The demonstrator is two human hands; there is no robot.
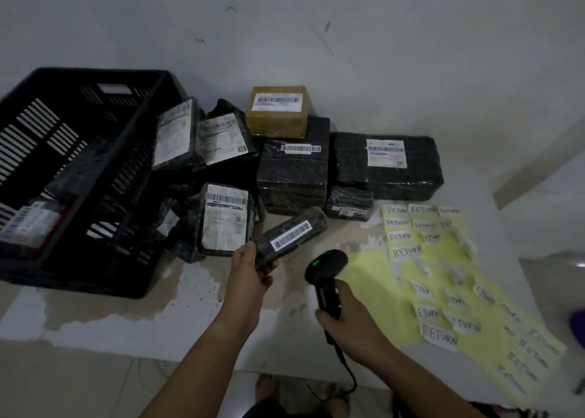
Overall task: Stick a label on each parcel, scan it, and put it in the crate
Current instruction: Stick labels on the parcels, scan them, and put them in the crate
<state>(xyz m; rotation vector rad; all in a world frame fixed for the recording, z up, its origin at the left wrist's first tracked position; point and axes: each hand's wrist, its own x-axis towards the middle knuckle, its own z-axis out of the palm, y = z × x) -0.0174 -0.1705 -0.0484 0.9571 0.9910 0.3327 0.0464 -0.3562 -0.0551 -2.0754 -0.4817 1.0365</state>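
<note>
My left hand [250, 273] grips the near end of a long black wrapped parcel [292, 234] with a white barcode strip facing up, held above the table. My right hand [348, 319] grips the handle of a black barcode scanner [326, 270]; its head points toward the parcel and a green light glows on top. A small green dot shows on the parcel beside the barcode. The black slatted crate [95, 177] stands at the left with parcels [30, 223] lying in it.
Several black wrapped parcels [387, 164] and one brown parcel [277, 110] are piled against the wall beyond my hands. Yellow backing sheets with handwritten RETURN labels [440, 333] lie at the right. The scanner cable [346, 373] hangs over the table's front edge.
</note>
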